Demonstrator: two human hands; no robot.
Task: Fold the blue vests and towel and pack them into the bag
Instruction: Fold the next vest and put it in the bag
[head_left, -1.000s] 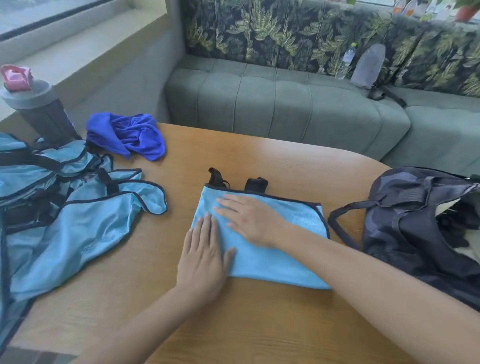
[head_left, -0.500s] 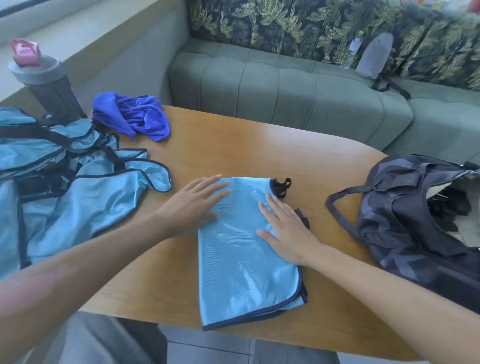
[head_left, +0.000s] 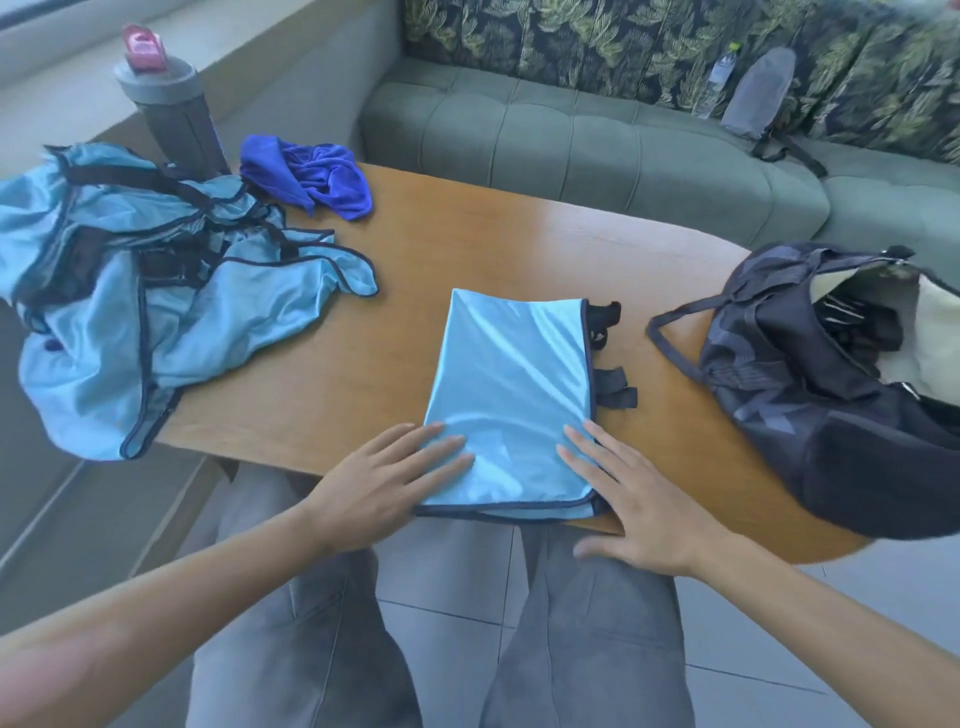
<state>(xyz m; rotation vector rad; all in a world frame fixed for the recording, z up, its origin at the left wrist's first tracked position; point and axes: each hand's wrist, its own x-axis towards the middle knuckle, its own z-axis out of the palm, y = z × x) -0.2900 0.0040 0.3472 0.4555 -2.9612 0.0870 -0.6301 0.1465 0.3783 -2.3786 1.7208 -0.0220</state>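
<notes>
Folded vest (head_left: 511, 400) lying as a tall rectangle in the middle of the surface (head_left: 467, 249), near edge level with the surface's front edge, black straps poking out on its right side. Left hand (head_left: 387, 480) flat, fingers straight, pressing the vest's near-left corner; right hand (head_left: 631, 499) likewise flat and released, fingertips on the near-right corner, palm on bare wood. Neither grasping anything. Probably holding both corners down to flatten the slippery cloth and set the fold before lifting.

Unfolded vests (head_left: 156, 291) heaped at the far left, part of the pile hanging over the surface's left edge. Crumpled dark blue towel (head_left: 311, 176) behind them near the back edge, just beside a grey bottle (head_left: 174, 114). Bag (head_left: 831, 395) on the right, mouth gaping toward the right, a strap loop trailing toward the folded vest but apart from it.

Bare wood between vest and bag: a clear lane for carrying the bundle rightward. Little margin at the front, so a pull toward the body risks sliding the vest off the edge. Loose straps likely to snag on the bag's rim unless tucked.
</notes>
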